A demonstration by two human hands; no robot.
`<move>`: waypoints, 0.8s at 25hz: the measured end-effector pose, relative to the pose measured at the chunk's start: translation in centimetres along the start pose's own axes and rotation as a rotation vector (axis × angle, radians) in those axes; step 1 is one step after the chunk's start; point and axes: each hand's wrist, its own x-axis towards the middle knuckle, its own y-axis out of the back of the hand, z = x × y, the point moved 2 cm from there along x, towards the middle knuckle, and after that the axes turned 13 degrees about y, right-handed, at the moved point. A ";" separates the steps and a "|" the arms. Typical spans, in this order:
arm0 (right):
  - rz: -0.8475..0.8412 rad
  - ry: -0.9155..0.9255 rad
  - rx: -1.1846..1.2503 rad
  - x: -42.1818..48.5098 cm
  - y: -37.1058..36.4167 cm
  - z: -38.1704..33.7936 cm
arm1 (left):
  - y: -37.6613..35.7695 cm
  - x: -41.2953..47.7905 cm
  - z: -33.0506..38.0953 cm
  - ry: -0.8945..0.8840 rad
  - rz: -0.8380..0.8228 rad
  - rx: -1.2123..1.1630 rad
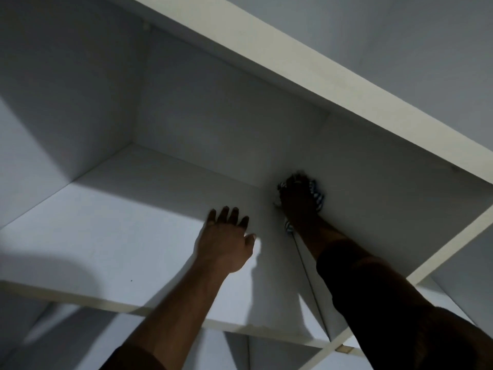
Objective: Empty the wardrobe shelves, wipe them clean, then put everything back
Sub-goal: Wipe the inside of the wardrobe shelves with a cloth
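I look up into a white wardrobe compartment whose shelf is bare. My left hand rests flat on the shelf with its fingers spread, near the middle. My right hand reaches deep into the back right corner and presses a blue-and-white striped cloth against the right side wall. The cloth shows around the fingers and below the wrist; most of it is hidden under the hand. This corner lies in shadow and the hand is blurred.
The top panel of the wardrobe slants overhead. The left wall and back wall close the compartment. Below the shelf's front edge lower compartments show, split by a vertical divider.
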 end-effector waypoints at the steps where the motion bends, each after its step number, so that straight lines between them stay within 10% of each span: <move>1: -0.025 0.096 -0.164 0.1 -1.3 -0.6 | 0.0 -0.1 0.1 0.001 0.003 0.000; 20: 0.106 -0.067 0.730 -12.9 1.2 -6.8 | 2.1 -0.2 -0.8 -0.012 -0.076 -0.381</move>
